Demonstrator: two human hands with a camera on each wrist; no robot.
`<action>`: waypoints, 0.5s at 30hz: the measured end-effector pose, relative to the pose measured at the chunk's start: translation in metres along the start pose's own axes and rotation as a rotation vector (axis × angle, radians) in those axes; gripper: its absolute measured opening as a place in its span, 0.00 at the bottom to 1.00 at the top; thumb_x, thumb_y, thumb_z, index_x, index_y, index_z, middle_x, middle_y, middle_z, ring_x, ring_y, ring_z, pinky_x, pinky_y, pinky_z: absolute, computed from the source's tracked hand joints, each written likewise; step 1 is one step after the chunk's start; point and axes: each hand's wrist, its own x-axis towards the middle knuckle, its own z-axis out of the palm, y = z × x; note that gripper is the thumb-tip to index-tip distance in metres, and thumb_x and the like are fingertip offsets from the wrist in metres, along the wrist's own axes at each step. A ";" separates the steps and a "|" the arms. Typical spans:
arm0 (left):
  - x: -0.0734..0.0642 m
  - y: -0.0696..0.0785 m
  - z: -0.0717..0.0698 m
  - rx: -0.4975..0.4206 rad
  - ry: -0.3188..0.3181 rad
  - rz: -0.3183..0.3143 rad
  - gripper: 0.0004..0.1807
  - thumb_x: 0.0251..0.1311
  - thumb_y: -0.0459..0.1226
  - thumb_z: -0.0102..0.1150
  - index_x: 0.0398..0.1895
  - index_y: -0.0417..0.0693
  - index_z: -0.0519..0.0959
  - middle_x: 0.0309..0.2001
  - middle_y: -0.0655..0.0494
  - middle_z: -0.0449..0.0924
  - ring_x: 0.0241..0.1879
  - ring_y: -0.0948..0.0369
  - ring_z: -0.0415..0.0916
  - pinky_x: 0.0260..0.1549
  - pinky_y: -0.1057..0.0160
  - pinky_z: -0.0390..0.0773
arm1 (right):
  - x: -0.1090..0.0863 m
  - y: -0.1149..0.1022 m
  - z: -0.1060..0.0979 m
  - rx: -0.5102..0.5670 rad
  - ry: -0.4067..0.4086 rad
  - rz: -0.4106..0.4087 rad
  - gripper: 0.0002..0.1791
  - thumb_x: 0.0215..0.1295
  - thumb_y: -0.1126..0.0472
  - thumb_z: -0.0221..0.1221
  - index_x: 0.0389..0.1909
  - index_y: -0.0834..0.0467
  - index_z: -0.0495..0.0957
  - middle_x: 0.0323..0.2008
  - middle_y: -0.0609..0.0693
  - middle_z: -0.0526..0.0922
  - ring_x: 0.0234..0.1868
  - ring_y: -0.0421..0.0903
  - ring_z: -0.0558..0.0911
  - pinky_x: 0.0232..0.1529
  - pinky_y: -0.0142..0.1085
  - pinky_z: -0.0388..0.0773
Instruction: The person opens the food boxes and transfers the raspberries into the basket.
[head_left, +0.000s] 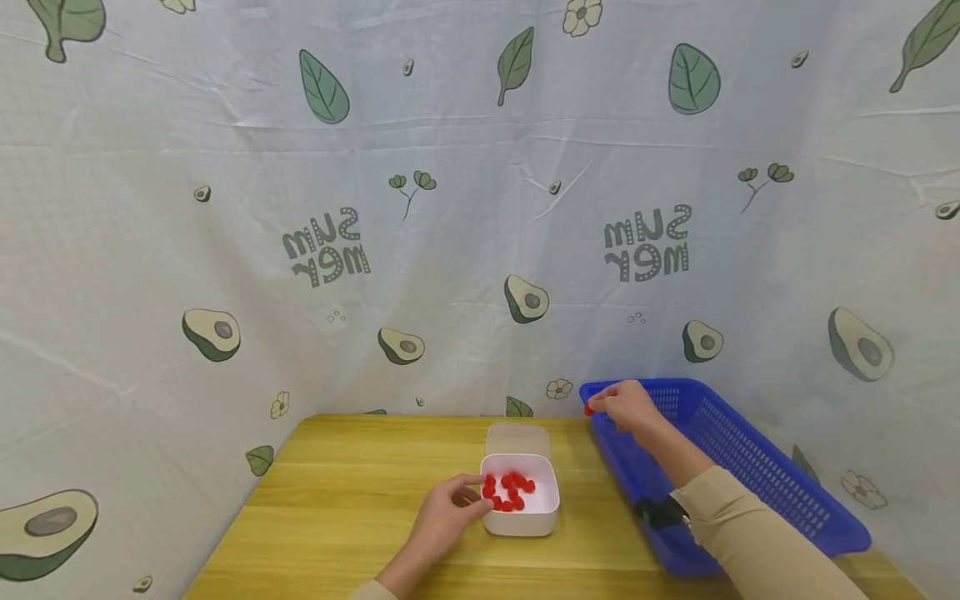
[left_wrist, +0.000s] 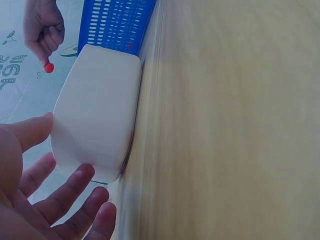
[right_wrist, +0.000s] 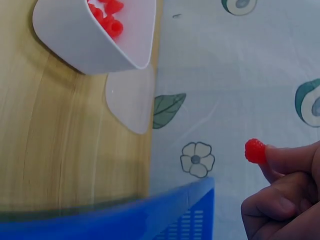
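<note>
Between thumb and finger, my right hand pinches a red raspberry above the far left corner of the blue basket. My left hand rests at the left side of a white box, its thumb and fingers spread around the near left corner. Several more raspberries lie inside the box, mostly toward its left and middle. In the left wrist view, the fingers of that hand are apart and loosely bent beside the box wall.
A pale lid lies behind the box on the wooden table. The basket, with perforated sides, stands on the right; a dark strap-like thing is at the right wrist. A patterned curtain hangs behind the table.
</note>
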 end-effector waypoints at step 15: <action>0.001 0.001 -0.001 -0.012 0.000 0.003 0.23 0.60 0.44 0.71 0.58 0.50 0.82 0.39 0.60 0.83 0.38 0.60 0.76 0.35 0.65 0.77 | 0.016 0.043 -0.036 -0.039 0.020 0.041 0.17 0.67 0.63 0.60 0.47 0.73 0.82 0.26 0.50 0.75 0.16 0.41 0.62 0.28 0.38 0.69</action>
